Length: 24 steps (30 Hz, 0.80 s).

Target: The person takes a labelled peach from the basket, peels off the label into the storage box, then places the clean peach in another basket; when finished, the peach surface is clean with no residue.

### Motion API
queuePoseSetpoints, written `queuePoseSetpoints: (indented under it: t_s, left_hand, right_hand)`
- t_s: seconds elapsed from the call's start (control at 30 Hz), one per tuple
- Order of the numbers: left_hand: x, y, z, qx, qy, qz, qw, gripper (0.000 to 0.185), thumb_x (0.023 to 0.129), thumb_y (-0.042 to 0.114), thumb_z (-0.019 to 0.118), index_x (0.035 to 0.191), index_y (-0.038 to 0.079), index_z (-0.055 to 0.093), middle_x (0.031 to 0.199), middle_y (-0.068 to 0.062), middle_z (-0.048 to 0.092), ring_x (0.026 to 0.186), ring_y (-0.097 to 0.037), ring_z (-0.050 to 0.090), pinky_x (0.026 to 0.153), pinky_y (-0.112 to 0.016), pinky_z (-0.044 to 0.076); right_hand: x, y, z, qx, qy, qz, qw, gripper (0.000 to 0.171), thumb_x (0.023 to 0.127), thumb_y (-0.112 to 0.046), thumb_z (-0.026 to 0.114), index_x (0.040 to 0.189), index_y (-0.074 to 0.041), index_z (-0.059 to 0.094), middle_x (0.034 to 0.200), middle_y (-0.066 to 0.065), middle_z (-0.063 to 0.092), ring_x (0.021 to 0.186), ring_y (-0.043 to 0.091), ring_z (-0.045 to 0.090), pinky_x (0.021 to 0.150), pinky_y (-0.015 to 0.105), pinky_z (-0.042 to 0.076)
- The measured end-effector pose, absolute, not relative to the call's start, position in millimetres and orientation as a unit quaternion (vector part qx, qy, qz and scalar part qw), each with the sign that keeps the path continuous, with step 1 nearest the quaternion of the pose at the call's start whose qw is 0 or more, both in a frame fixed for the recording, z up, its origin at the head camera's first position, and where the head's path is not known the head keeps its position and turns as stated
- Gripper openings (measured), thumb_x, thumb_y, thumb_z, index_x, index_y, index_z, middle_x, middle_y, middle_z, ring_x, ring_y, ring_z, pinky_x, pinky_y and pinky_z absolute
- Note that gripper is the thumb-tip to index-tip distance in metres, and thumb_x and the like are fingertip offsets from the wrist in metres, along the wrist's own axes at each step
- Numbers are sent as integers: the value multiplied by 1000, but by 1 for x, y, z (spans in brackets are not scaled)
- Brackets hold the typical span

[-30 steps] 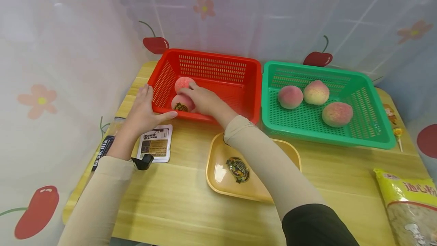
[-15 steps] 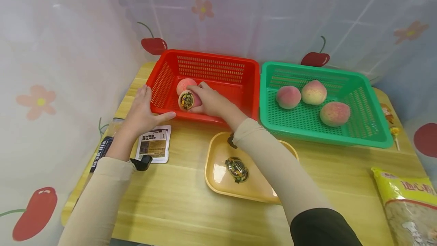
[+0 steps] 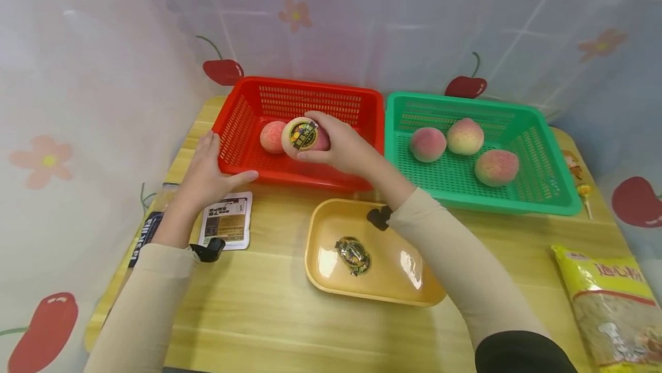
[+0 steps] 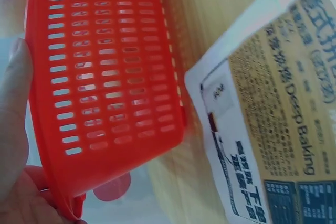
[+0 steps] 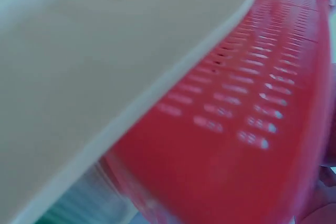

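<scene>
My right hand (image 3: 336,146) grips a peach with a round dark-and-gold sticker (image 3: 303,135), lifted above the red basket (image 3: 243,117). A second peach (image 3: 271,136) lies inside that basket, just left of the held one. My left hand (image 3: 207,169) rests against the red basket's left front corner, thumb along the front rim; the left wrist view shows the basket's slotted wall (image 4: 110,77) against the palm. The right wrist view is a blur of cream plastic and the red basket (image 5: 252,129); the hand cannot be made out there.
A green basket (image 3: 538,149) on the right holds three peaches (image 3: 464,137). A yellow tray (image 3: 331,287) with a peeled sticker (image 3: 353,254) sits in front. A white-and-brown packet (image 3: 226,228) lies by my left wrist, and a yellow food bag (image 3: 605,298) at the right edge.
My right hand has lifted the stickered peach up out of the red basket's front left corner and turned its sticker toward me. The left hand has stayed on the basket.
</scene>
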State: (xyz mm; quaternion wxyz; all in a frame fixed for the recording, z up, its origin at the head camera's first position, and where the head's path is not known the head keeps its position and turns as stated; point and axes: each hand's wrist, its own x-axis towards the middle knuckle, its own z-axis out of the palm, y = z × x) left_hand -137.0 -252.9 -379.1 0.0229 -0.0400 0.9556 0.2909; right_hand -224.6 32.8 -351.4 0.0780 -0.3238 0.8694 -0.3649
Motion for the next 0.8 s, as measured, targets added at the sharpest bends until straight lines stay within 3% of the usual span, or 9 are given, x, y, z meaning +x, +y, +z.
queuePoseSetpoints:
  t_s: [0.13,0.23,0.37,0.5,0.8]
  left_hand:
    - [-134,-248,-373,-29,954,298,19,119,80,60,73,160,8,2,168,-16,-2,154,-40,0,112,-72,25]
    - [-128,-230,-361,1,947,322,-13,96,89,42,72,160,12,16,167,-16,9,155,-37,-1,115,-72,19]
    - [-115,-185,-342,69,914,387,-105,58,95,22,65,149,16,45,157,-10,38,150,-31,25,118,-62,26]
    - [-107,-138,-330,144,882,412,-179,39,95,19,63,134,15,60,141,-6,55,133,-26,46,111,-52,37]
    - [-107,-92,-328,182,889,351,-231,26,94,18,68,119,14,72,129,-11,61,112,-30,51,87,-40,49]
  right_hand:
    - [-212,51,-343,-322,871,-369,47,82,80,-47,80,147,-18,42,137,-2,54,121,14,52,98,32,52]
    - [-202,64,-338,-313,876,-367,25,83,79,-45,81,148,-18,42,141,-1,53,125,14,50,99,33,52]
    - [-189,76,-335,-311,874,-374,5,83,79,-43,82,147,-19,43,138,-2,54,124,13,51,99,32,52]
    - [-177,83,-333,-322,873,-366,-12,83,80,-41,82,148,-15,43,140,1,53,124,14,52,100,32,52]
    - [-164,90,-334,-340,885,-310,-62,81,82,-39,81,147,-8,44,146,7,51,132,22,51,109,37,47]
